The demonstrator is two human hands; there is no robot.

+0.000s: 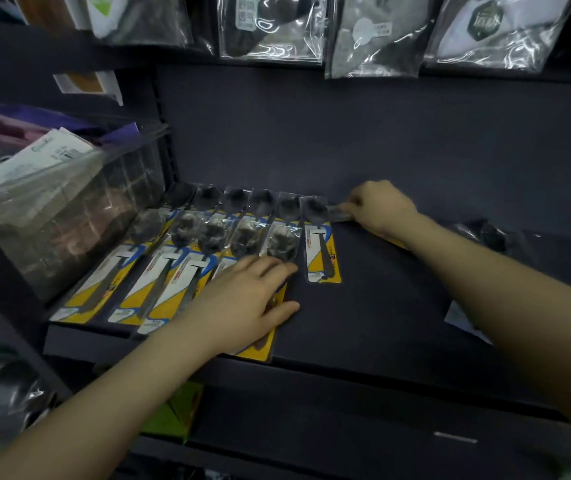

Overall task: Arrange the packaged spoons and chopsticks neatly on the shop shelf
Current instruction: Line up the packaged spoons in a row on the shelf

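The spoon packs (207,251) lie on the dark shelf (381,323) in two overlapping rows at its left end, bowls toward the back wall and yellow card backs toward the front edge, each pack lapped over its neighbour like roof tiles. That overlap looks deliberate: it lets many packs share little shelf width while every bowl stays visible.

The last pack (320,244) in the back row sits at the right end, a little apart from the front row. Just to its right, the right hand (382,207) reaches to the back of the shelf with fingers curled round the top of another pack (341,213), of which only a sliver of clear plastic shows. It seems to be setting this one in as the next tile of the back row.

The left hand (252,292) lies flat with fingers straight and spread over the lower ends of the front-row packs, gripping nothing. It probably pins the row so that it does not slide or fan out while the new pack goes in beside it.

Further right, another dark pack (491,233) lies loose on the shelf, partly hidden by the right forearm, apparently waiting its turn. I cannot make out any chopsticks.

A clear bin (69,209) of other goods stands left of the rows, and bagged items (270,26) hang above.
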